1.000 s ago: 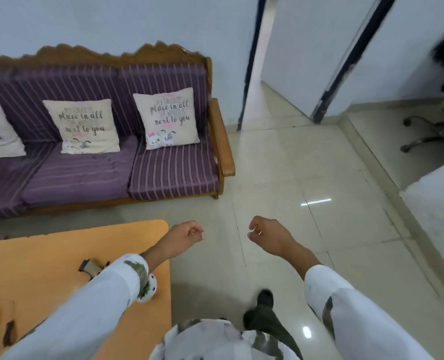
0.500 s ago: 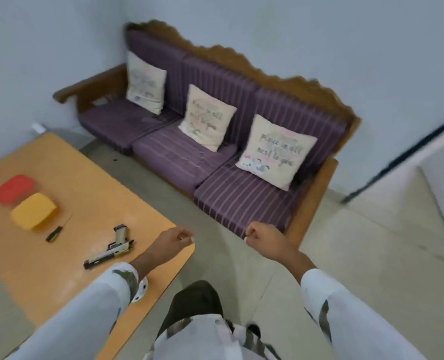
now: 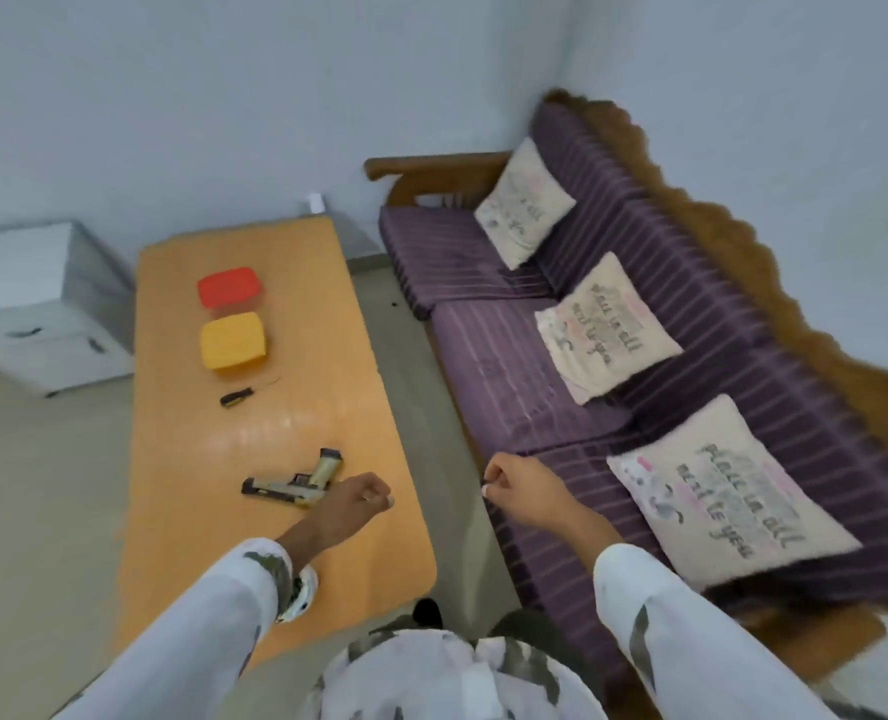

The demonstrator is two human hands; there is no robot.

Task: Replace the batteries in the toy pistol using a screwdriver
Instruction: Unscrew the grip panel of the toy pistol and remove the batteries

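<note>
My left grip, curled together and empty, hovers just beside the pistol on the desk. I see my right grip likewise curled; the screwdriver lies beyond the pistol.

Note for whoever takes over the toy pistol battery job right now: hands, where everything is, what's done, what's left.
Left hand: fist, empty, above the table by the toy pistol.
Right hand: curled, empty, near the sofa edge.
The toy pistol lies at the table's near end; farther along are the screwdriver, then the yellow box and red box.
Done: nothing visible.
Left: pick up the screwdriver, open the pistol, swap batteries, close it. No batteries in sight.
</note>
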